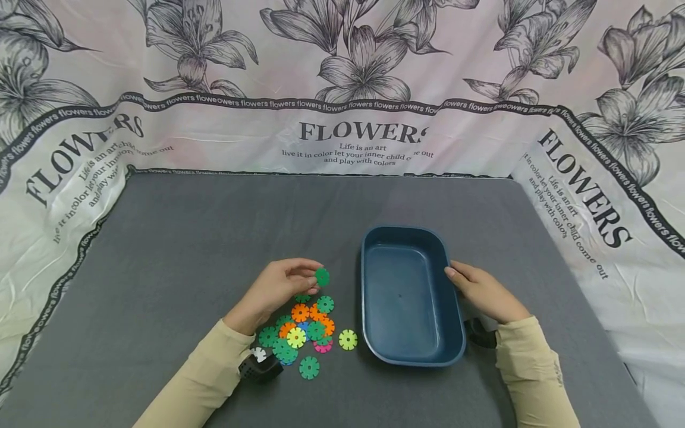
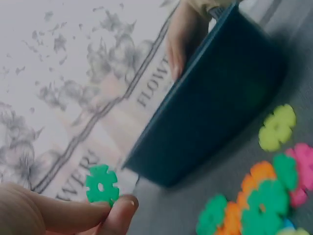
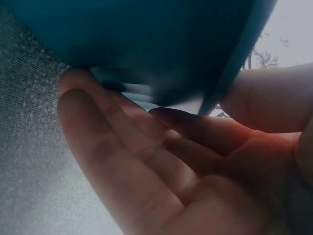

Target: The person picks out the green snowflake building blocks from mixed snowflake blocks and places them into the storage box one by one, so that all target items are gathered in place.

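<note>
Between thumb and fingertips, my left hand (image 1: 283, 282) pinches a green notched disc (image 1: 322, 276), a flower-shaped plastic piece with a small centre hole. The left wrist view shows this green disc (image 2: 101, 185) held upright above the table. Below that hand lies a loose pile of similar discs, among them an orange disc (image 1: 300, 311), a yellow disc (image 1: 296, 338) and a pink disc (image 1: 323, 346). My right hand (image 1: 484, 288) grips the right side of a blue rectangular tub (image 1: 401, 356), thumb over the rim. In the right wrist view the fingers (image 3: 107, 142) reach against its outside.
A yellow-green disc (image 1: 348, 339) lies alone between the pile and the tub. Nearer the front is a single green disc (image 1: 309, 367). A white piece (image 1: 259, 355) sits by the left wrist camera. Flower-printed cloth (image 1: 364, 137) borders the grey table (image 1: 241, 220).
</note>
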A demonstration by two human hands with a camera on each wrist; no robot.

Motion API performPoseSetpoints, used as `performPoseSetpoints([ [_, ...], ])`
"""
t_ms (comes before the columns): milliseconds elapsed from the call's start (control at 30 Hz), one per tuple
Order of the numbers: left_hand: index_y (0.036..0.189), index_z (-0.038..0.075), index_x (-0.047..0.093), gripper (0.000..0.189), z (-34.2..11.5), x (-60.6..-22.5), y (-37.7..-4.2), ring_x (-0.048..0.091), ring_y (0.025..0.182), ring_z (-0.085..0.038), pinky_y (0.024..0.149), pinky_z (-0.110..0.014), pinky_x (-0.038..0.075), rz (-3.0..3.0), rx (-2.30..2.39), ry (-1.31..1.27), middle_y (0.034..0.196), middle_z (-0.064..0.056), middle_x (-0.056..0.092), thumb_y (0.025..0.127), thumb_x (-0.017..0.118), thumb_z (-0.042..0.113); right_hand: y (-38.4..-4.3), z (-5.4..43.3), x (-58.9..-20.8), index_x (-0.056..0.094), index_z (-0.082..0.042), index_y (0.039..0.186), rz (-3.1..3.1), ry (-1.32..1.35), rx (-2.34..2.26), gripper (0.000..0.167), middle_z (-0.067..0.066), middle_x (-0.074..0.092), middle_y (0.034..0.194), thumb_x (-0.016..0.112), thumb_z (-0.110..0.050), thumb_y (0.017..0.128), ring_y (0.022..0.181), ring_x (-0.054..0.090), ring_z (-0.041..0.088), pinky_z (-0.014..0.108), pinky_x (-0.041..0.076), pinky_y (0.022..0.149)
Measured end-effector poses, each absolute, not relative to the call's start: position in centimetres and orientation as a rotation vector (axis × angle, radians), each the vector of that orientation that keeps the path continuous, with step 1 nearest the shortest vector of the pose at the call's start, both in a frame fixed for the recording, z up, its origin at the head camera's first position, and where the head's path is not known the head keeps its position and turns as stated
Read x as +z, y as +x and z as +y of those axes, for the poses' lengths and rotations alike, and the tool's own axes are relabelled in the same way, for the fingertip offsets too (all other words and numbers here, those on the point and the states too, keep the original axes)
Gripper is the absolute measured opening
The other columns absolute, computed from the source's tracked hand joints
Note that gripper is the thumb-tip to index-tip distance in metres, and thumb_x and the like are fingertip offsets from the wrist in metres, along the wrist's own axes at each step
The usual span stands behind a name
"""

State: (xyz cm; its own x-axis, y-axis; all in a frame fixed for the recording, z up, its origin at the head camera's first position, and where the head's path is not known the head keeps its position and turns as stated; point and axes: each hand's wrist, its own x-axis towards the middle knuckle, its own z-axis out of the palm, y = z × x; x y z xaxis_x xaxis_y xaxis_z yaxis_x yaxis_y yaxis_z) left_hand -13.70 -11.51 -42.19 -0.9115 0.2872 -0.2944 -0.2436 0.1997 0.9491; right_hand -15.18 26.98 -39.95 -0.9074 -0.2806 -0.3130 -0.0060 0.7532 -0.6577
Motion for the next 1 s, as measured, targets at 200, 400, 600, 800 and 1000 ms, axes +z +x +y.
performPoseSetpoints([
  [200,0.124,0.008,0.062,0.031,-8.2,-40.3,-14.7,0.068,0.098,-0.029,0.093,-0.044,0.050,1.842,1.790,0.140,0.110,-0.011,0.069,0.093,0.061,0.009,-15.0,27.3,-40.2,0.028,0.010,0.146,2.568,-0.210,-0.953,0.068,0.033,0.037,0.143,0.034,-0.043,0.104,0.127,0.044,0.046,0.054,0.044,0.096],
  [400,0.124,0.003,0.062,0.032,-4.1,-39.0,-15.3,0.068,0.097,-0.031,0.091,-0.043,0.052,1.737,1.724,0.275,0.107,-0.012,0.068,0.092,0.061,0.005,-15.0,27.4,-40.2,0.028,0.008,0.146,2.557,-0.194,-0.969,0.069,0.032,0.036,0.145,0.034,-0.045,0.103,0.128,0.043,0.046,0.053,0.045,0.096],
  [600,0.120,0.001,0.065,0.029,-0.9,-39.1,-15.7,0.068,0.095,-0.034,0.087,-0.043,0.053,1.748,1.626,0.262,0.100,-0.011,0.070,0.090,0.063,0.001,-15.1,27.0,-40.3,0.029,0.007,0.146,2.555,-0.187,-0.984,0.069,0.031,0.037,0.145,0.034,-0.046,0.103,0.130,0.041,0.045,0.054,0.043,0.098],
  [800,0.112,0.000,0.069,0.024,1.4,-39.8,-16.0,0.070,0.084,-0.030,0.084,-0.043,0.055,1.783,1.528,0.255,0.090,-0.010,0.071,0.089,0.063,-0.001,-15.1,27.0,-40.4,0.030,0.007,0.146,2.552,-0.169,-0.978,0.068,0.030,0.038,0.144,0.033,-0.045,0.103,0.130,0.041,0.045,0.056,0.041,0.099],
  [1000,0.103,-0.001,0.072,0.020,3.6,-40.0,-15.8,0.067,0.065,-0.014,0.074,-0.035,0.058,1.874,1.394,0.281,0.080,-0.007,0.069,0.087,0.062,-0.005,-15.0,27.2,-40.4,0.035,0.007,0.143,2.567,-0.178,-0.965,0.063,0.030,0.044,0.140,0.032,-0.042,0.104,0.127,0.045,0.044,0.056,0.043,0.097],
])
